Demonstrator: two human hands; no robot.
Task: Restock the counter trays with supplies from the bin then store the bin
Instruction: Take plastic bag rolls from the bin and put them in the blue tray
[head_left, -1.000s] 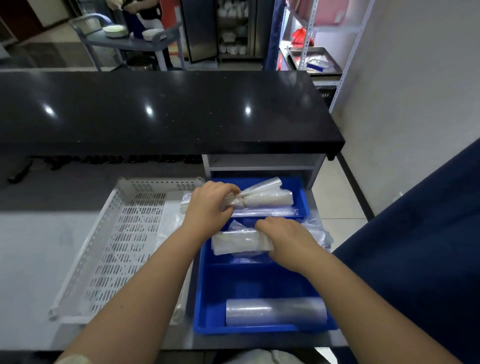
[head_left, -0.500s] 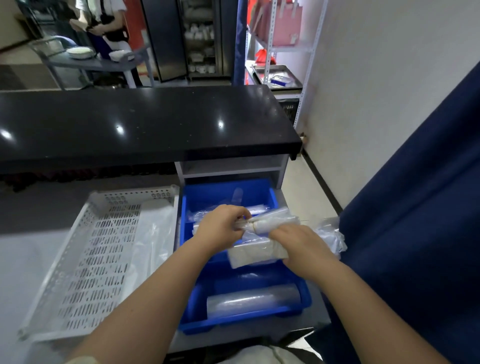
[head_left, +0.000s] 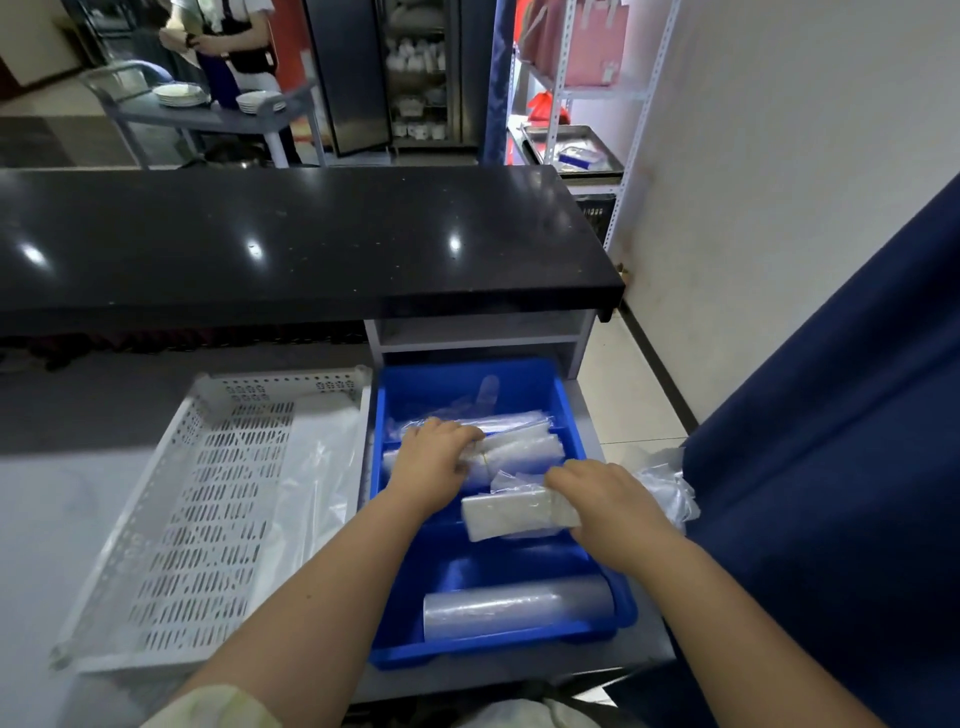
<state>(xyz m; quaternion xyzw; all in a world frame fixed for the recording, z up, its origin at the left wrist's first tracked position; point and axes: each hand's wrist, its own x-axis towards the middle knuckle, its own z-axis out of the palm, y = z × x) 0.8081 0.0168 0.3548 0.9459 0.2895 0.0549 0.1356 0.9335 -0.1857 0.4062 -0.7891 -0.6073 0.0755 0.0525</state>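
Desk (head_left: 78, 519) grey, under black raised counter (head_left: 285, 239). White perforated tray (head_left: 208, 509) on left side of desk, just beside blue bin (head_left: 587, 618); loose clear plastic sheet (head_left: 317, 478) draped along tray's right edge. Bin split by dividers into compartments, near edge close to desk front. Clear film roll (head_left: 514, 608) alone in nearest compartment. Crumpled clear bag (head_left: 667, 483) outside bin's right wall.

Left hand (head_left: 434, 460) palm down on wrapped packs (head_left: 519, 447) in middle compartment, grip curled over their left ends, pressing or gathering, cannot tell which. Right hand (head_left: 605, 499) closed on flat white packet (head_left: 517, 514), held over divider, near side of the packs.

Risks, judged:
- Slick wrapping plus one-handed pinch at packet's end: slip back into bin or onto the roll.
- Stacked packs loose under left hand: slide or spill into wrong compartment when lifted.
- Loose sheet in tray: bunching under incoming supplies, uneven stack.
- Bin near desk front: downward push on near rim could tip it off.
- Crumpled bag beside right wrist: snag, drag to floor.
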